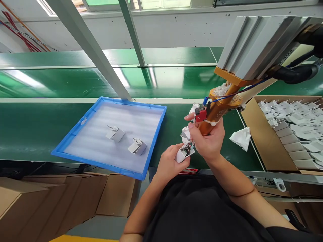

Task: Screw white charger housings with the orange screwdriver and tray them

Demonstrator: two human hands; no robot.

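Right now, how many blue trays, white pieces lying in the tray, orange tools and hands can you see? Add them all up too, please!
Blue tray: 1
White pieces in the tray: 2
Orange tool: 1
Hands: 2
Total: 6

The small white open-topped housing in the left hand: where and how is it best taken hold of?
Probably by the smooth outer walls of the small white open-topped housing, from the left, as the left hand does: its open face, showing silvery metal parts, points up and is better kept uncovered.
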